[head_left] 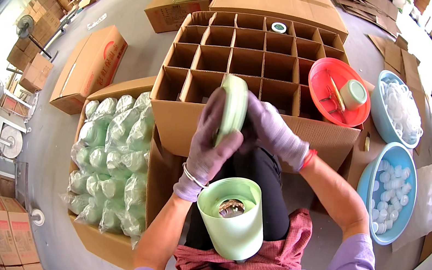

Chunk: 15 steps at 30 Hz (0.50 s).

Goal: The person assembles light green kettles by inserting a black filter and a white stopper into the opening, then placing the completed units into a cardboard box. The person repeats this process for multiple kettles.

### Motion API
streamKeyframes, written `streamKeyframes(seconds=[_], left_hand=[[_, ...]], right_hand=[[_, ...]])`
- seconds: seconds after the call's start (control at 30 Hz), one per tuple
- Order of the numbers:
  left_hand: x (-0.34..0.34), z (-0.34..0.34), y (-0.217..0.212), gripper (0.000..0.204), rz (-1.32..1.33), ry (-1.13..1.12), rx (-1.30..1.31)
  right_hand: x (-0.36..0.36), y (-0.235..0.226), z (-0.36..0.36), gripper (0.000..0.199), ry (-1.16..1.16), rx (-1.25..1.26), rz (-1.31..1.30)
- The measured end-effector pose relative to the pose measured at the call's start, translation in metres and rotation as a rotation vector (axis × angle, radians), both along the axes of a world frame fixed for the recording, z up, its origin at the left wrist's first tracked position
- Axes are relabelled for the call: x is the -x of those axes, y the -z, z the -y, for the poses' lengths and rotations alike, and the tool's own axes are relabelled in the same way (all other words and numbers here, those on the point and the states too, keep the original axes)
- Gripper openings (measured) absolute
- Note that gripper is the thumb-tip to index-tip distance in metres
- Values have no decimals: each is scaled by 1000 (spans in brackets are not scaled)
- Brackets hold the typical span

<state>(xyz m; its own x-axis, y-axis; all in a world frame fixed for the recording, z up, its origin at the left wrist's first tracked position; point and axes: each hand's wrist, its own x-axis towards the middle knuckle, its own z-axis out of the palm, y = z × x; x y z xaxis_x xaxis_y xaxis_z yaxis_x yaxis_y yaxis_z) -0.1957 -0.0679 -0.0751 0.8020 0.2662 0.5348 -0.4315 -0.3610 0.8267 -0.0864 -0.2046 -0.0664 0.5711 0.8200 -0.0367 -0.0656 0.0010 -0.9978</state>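
Observation:
A pale green round lid-like piece (233,107) is held up, nearly edge-on, over my lap. My gloved left hand (210,137) grips it, thumb on the near side. Close against its right side is my gloved right hand (280,133), its fingers partly hidden and smeared by motion. A pale green cylindrical container (231,225) stands between my thighs, its open top facing up and a shiny, mirror-like surface inside. In front of my hands is a divided cardboard carton (253,124), with one small green-and-white round item (279,28) in a far compartment.
At left, an open carton (100,248) holds several plastic-wrapped green containers (97,157). A red basin (321,75) with a green cup sits on the divided carton's right corner. Blue basins of white rings (397,105) and small white caps (389,198) stand at right.

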Motion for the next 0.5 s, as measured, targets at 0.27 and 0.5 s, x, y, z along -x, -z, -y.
streamKeyframes(seconds=[0.27,0.5], left_hand=[[24,-18,-10,59,-259,264,926],[38,-9,-19,54,13,72,-294]], right_hand=[[18,-12,6,59,243,-39,1307],[44,-7,10,62,42,-74,-392]])
